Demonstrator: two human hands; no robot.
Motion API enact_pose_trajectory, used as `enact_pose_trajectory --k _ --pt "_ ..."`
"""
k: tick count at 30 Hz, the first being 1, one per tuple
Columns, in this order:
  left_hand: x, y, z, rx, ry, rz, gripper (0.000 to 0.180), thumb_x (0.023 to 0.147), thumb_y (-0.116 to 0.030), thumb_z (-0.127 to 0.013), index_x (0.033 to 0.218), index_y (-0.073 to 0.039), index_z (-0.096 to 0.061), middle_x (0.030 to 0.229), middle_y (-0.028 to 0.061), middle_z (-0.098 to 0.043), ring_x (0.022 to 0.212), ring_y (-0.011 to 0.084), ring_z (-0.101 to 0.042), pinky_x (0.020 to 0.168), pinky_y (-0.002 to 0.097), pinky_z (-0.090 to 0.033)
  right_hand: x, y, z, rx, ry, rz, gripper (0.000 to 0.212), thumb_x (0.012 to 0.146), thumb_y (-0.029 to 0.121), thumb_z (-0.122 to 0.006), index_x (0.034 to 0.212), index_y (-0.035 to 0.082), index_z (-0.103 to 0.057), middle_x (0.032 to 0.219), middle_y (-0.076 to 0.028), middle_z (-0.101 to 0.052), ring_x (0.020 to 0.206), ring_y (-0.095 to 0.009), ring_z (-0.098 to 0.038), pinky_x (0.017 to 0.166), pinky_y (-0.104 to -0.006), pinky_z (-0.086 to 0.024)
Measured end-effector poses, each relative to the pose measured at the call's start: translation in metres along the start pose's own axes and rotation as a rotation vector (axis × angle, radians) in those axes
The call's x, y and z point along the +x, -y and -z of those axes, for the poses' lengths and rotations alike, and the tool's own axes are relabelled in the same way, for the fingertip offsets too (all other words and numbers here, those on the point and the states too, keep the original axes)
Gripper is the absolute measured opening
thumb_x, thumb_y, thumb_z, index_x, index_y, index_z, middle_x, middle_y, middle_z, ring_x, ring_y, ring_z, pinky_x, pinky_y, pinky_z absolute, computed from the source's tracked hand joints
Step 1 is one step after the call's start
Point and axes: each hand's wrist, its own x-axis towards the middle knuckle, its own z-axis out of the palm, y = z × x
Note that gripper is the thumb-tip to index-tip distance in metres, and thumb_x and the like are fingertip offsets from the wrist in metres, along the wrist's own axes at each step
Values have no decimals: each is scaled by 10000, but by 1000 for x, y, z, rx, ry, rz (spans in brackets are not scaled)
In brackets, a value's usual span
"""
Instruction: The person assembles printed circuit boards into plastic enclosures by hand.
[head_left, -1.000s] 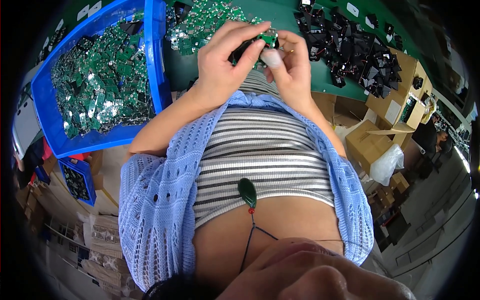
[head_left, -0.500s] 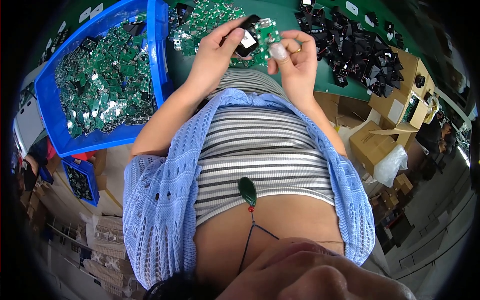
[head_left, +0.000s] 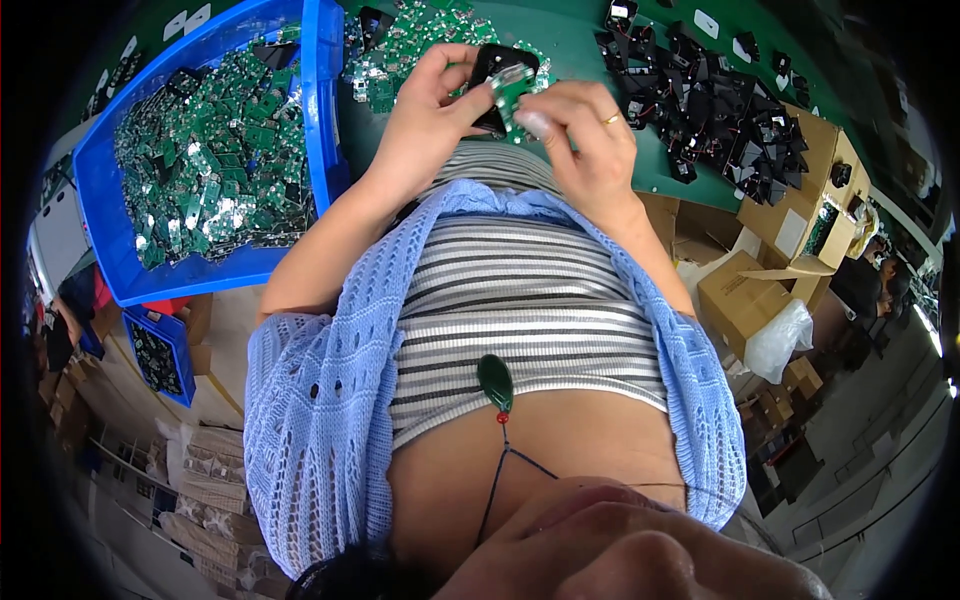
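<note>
Above the green table, my left hand (head_left: pixel 430 108) grips a black plastic housing (head_left: pixel 492 62) along its left side, thumb on top. My right hand (head_left: pixel 585 135) pinches a green circuit board (head_left: pixel 514 100) between thumb and fingers. The board is tilted and lies over the face of the housing; whether it sits inside cannot be made out. Motion blurs the board and the right fingertips a little. Behind both hands, loose green circuit boards (head_left: pixel 425 30) are spread on the table.
A large blue bin (head_left: pixel 325 110) heaped with circuit boards stands at left. Black housings (head_left: pixel 715 105) with thin wires are piled at right. Open cardboard boxes (head_left: pixel 738 290) sit below the table's right edge, and a smaller blue crate (head_left: pixel 180 375) is at lower left.
My right hand has moved left, bringing the circuit board over the black housing. The housing has turned so that its dark face shows more.
</note>
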Motion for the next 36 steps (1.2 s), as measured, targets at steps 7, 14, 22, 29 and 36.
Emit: enact_pose_trajectory --k 7,14,22,29,36 --pt "-9 -3 3 149 -15 -101 467 797 -143 -675 1178 -21 -433 967 80 -589 807 120 -604 649 234 -494 8 0 -3 143 -146 -216 123 701 54 -697 793 58 -615 779 -57 -555 648 -184 -578 519 -272 -461" --pt "-5 1 6 246 -74 -228 464 768 -98 -689 1137 -10 -421 927 79 -542 827 134 -593 686 237 -487 19 -1 -16 91 -27 -120 121 719 76 -678 808 70 -596 771 -51 -549 675 -215 -558 549 -312 -453" --pt "19 0 20 259 -146 -268 369 804 -46 -646 1112 -29 -443 957 51 -547 856 117 -564 715 227 -476 37 -27 -36 176 104 -39 134 779 21 -600 906 35 -561 834 -81 -564 716 -218 -575 572 -297 -469" --pt "170 80 146 327 -441 -238 341 768 -283 -650 1041 -85 -599 970 152 -645 787 331 -632 685 453 -496 90 -141 -98 525 74 -751 439 832 299 -616 1207 118 -478 1221 -147 -495 1116 -265 -474 911 -445 -377" --pt "275 66 165 967 -786 -26 349 776 -262 -651 1014 -21 -570 892 168 -623 791 267 -614 674 353 -485 174 -202 -189 -178 127 -273 354 750 264 -624 1080 143 -587 1127 -178 -501 1031 -358 -486 868 -429 -421"
